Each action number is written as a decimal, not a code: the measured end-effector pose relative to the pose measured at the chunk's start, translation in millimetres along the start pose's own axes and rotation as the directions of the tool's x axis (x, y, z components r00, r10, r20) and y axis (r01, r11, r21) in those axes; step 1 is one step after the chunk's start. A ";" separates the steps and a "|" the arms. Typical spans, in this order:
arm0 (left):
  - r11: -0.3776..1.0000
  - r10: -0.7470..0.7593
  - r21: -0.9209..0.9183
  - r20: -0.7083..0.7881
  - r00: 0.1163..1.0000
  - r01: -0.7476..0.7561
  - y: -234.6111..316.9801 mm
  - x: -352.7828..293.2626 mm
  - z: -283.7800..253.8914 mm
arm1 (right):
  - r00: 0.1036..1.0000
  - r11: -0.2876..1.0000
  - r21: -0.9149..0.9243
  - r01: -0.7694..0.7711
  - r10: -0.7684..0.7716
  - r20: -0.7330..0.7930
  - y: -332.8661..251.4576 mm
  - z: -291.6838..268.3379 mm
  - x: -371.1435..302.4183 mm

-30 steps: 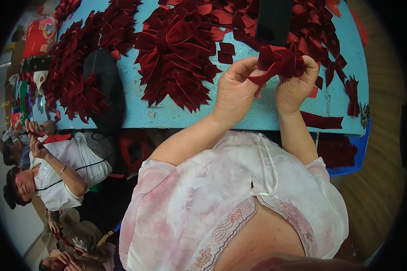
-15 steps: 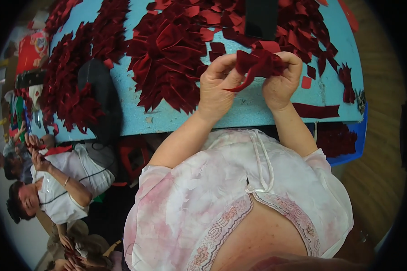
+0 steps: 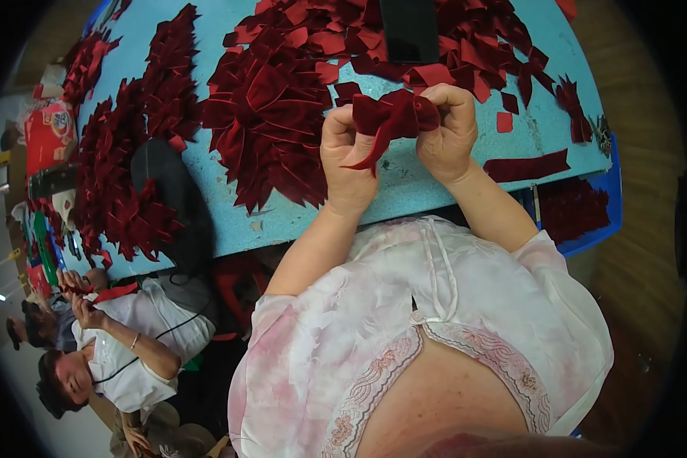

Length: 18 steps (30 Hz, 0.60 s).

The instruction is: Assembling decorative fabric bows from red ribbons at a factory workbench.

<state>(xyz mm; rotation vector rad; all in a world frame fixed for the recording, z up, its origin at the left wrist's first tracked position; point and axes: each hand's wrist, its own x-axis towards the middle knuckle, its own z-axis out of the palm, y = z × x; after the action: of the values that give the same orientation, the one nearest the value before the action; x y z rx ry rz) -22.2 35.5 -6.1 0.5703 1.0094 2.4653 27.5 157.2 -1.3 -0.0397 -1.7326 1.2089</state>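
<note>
Between my two hands is a dark red velvet bow [image 3: 395, 116], lifted over the near part of the light blue table [image 3: 282, 229]. My left hand [image 3: 346, 156] pinches its left loop, and a loose tail curls down beside the thumb. At the knotted right end, my right hand [image 3: 449, 130] is closed with fingertips and thumb on the fabric. A large heap of finished velvet bows [image 3: 263, 126] lies just left of my left hand. One flat velvet strip [image 3: 527, 165] rests on the table to the right of my right wrist.
Many small red velvet pieces [image 3: 466, 57] cover the table's far side around a black phone-like slab [image 3: 409, 30]. A dark rounded object [image 3: 172, 198] and more bows stand at left. A blue bin [image 3: 617, 198] with red fabric sits at right. A co-worker [image 3: 141, 336] works at lower left.
Both hands have shifted slightly left in the picture with the bow, which has turned a little. The view has also tilted, and the table appears rotated.
</note>
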 end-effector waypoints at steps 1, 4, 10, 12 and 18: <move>1.000 -0.003 0.000 0.006 1.000 0.003 1.1 -0.5 0.1 | 0.999 1.000 -0.017 -0.003 0.004 0.046 -0.1 -1.0 -1.8; 0.879 -0.286 -0.404 -0.024 0.958 0.252 14.1 1.2 10.6 | 0.991 0.998 -0.059 -0.011 0.019 0.133 -0.1 -3.7 -5.1; 0.882 0.124 0.460 -0.011 0.992 -0.105 10.8 13.4 -8.1 | 0.979 0.994 -0.094 0.061 -0.041 0.201 2.9 -6.3 -1.8; 0.753 0.135 0.636 0.102 0.986 -0.169 18.4 19.3 -13.5 | 0.980 0.991 -0.124 0.048 -0.023 0.195 4.6 -6.0 -1.3; 0.811 -0.584 0.069 0.045 0.811 0.580 36.2 32.4 -21.9 | 0.996 0.987 -0.139 0.078 -0.069 0.064 9.3 -6.7 0.2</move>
<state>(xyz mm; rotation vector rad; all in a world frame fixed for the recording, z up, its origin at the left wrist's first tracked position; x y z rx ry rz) -68.2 16.4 12.8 0.2878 1.0371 1.8655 28.0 166.6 -7.8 -0.0244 -1.8535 1.0412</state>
